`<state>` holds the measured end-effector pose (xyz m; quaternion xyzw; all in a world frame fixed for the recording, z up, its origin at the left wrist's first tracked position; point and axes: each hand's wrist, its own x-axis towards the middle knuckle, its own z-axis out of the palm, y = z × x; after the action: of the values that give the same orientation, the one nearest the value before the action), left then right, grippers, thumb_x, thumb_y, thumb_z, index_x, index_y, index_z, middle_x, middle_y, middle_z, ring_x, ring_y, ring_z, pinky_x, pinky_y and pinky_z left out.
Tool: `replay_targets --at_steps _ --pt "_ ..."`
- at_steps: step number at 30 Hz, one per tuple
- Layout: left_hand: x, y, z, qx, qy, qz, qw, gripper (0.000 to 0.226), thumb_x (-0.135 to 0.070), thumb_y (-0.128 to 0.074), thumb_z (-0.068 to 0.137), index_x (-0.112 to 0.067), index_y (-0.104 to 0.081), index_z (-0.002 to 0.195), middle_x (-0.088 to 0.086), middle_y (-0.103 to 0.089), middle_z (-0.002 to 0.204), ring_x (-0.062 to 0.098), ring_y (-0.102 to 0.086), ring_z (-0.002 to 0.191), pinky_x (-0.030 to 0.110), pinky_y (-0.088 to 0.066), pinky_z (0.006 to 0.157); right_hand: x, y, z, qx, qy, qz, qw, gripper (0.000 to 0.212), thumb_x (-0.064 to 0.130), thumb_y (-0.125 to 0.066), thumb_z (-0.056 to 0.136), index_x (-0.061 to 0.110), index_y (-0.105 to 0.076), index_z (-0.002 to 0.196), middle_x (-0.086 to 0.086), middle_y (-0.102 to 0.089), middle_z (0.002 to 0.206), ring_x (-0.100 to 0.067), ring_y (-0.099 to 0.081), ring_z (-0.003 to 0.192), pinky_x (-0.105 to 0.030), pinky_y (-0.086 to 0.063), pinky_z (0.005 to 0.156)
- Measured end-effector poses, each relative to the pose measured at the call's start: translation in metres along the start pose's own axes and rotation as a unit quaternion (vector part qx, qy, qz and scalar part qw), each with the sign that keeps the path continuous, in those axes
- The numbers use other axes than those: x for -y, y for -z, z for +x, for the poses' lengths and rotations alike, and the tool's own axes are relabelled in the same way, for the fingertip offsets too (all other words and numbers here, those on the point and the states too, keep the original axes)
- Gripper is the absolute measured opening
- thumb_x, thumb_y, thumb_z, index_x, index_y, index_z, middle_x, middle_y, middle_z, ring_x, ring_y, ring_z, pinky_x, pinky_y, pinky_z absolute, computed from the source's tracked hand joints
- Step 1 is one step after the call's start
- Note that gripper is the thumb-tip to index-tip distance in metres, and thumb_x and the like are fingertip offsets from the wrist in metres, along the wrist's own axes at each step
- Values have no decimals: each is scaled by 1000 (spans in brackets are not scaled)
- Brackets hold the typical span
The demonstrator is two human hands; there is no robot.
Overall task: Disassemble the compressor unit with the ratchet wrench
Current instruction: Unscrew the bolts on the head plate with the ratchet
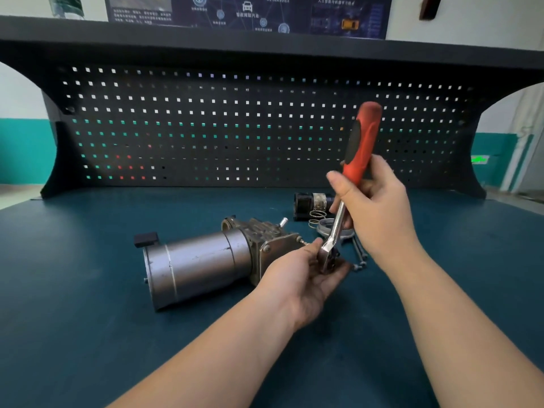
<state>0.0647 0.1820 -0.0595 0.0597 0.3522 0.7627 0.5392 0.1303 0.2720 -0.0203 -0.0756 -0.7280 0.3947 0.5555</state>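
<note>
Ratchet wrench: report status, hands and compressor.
Right hand grips ratchet wrench handle, upright. Left hand cups its head, off the compressor. Loose bolts, spring lie behind.

- Left hand [306, 275]: palm up, fingers loosely cupped under the wrench [350, 184] head, thumb against its side; forearm reaches in from the bottom left, over the desk's near edge.
- Right hand [374, 207]: raised above the left, fingers curled round the wrench shaft just below the red grip, thumb stretched left across it; forearm comes up from the bottom right corner.
</note>
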Motion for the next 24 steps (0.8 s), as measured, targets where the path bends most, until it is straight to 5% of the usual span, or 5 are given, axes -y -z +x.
replay_targets --at_steps 4,9,13,18,24 --pt "-1 0 1 6 6 23 1000 15 -9 -53 94 6 -56 92 19 -62 77 30 -62 73 41 -54 64 -24 0 0 -140 -159 -17 977 14 39 -54 94 28 -51 85 -4 -61 63 -9 -52 40 -20 -39 39" --pt "1 0 2 2 5 18 1000 16 -11 -54 94 3 -56 88 17 -67 63 29 -66 62 42 -52 68 -37 0 -2 -210 -496 110 835 36 35 -36 103 9 -47 81 -5 -50 62 -15 -41 34 -8 -24 29" --pt "2 0 4 -4 -6 32 999 19 -14 -60 90 5 -59 93 20 -63 84 32 -64 83 41 -58 57 -18 -5 -1 -124 -139 -9 982 10 38 -46 98 29 -45 93 3 -57 61 -2 -50 39 -16 -38 38" --pt "0 3 3 7 14 21 1000 22 -11 -60 91 8 -60 101 23 -62 107 32 -62 101 43 -59 64 -5 -14 -11 -15 73 -50 996 7 45 -51 91 45 -45 92 14 -54 63 -6 -55 56 -18 -46 55" --pt "0 3 5 2 9 23 1000 13 -8 -56 92 3 -55 84 17 -66 67 29 -62 74 45 -51 72 -38 -6 -2 -234 -410 35 881 27 37 -45 98 16 -47 82 -4 -54 63 -19 -47 46 -24 -36 44"
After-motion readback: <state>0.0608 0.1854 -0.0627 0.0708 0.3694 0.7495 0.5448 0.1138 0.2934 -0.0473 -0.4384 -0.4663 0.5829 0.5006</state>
